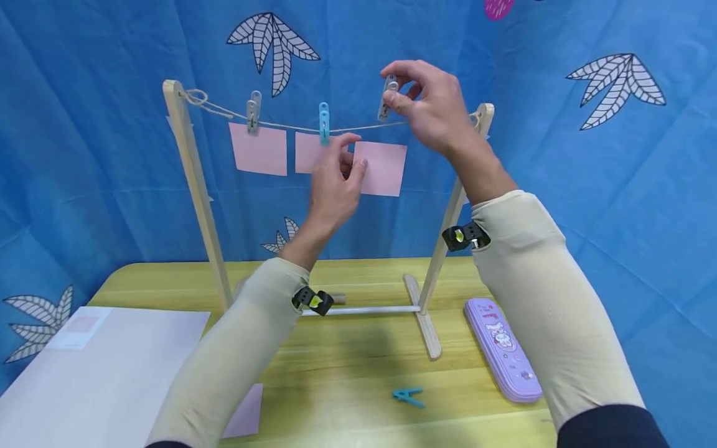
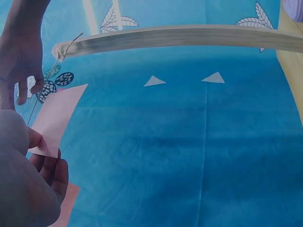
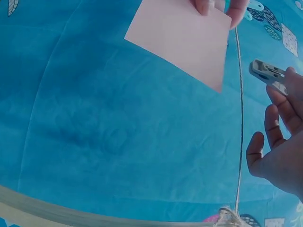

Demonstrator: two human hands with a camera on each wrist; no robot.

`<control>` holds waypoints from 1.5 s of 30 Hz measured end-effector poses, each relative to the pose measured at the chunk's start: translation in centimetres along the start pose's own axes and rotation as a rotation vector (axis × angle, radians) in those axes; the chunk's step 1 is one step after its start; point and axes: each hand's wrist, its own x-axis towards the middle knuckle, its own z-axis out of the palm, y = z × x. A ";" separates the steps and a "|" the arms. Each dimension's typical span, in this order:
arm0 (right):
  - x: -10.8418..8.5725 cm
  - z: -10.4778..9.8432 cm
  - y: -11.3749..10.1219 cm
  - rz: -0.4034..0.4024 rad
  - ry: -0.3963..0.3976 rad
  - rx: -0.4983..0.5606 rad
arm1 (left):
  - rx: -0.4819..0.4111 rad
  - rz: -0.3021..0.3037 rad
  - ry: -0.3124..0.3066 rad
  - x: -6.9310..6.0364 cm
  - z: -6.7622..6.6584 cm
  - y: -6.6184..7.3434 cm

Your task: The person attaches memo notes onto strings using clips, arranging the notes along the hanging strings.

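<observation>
A pink paper square [image 1: 383,168] is pinched at its left edge by my left hand [image 1: 335,186], just under the string [image 1: 375,126]. Above the string, my right hand [image 1: 431,106] pinches a grey clothespin [image 1: 388,98] between thumb and fingers; in the right wrist view this clothespin [image 3: 268,72] is apart from the string. Two more pink squares hang to the left: one paper [image 1: 260,149] under a grey clothespin [image 1: 253,113], the other [image 1: 307,153] under a blue clothespin [image 1: 324,123] and partly hidden by my left hand.
A wooden frame [image 1: 193,168] holds the string between its posts. On the table [image 1: 336,386] lie a loose blue clothespin [image 1: 409,396] and a purple pencil case [image 1: 501,348]. A large white sheet [image 1: 112,379] covers the left side, with pink paper [image 1: 246,414] beside my left sleeve.
</observation>
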 end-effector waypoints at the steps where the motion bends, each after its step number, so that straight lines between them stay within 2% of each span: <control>1: 0.0 0.0 0.0 0.001 -0.003 -0.002 | 0.002 -0.008 0.005 0.0 0.0 0.0; 6: 0.2 0.5 -0.2 0.009 -0.024 -0.010 | 0.015 -0.039 0.031 0.2 -0.2 -0.1; 12: 0.3 0.7 0.1 0.055 -0.062 0.002 | 0.030 -0.063 0.025 0.4 0.1 0.0; 25: 0.1 0.9 0.5 0.082 -0.104 -0.019 | -0.039 -0.138 0.060 0.2 0.4 -0.1; 31: 0.0 0.9 0.8 0.084 -0.101 -0.006 | -0.058 -0.137 0.077 0.2 0.5 -0.2; 36: -0.1 0.9 0.8 0.099 -0.131 -0.004 | -0.076 -0.128 0.100 0.3 0.7 -0.2; 45: -0.2 0.8 1.0 0.057 -0.162 -0.043 | -0.086 -0.105 0.122 0.4 0.8 -0.4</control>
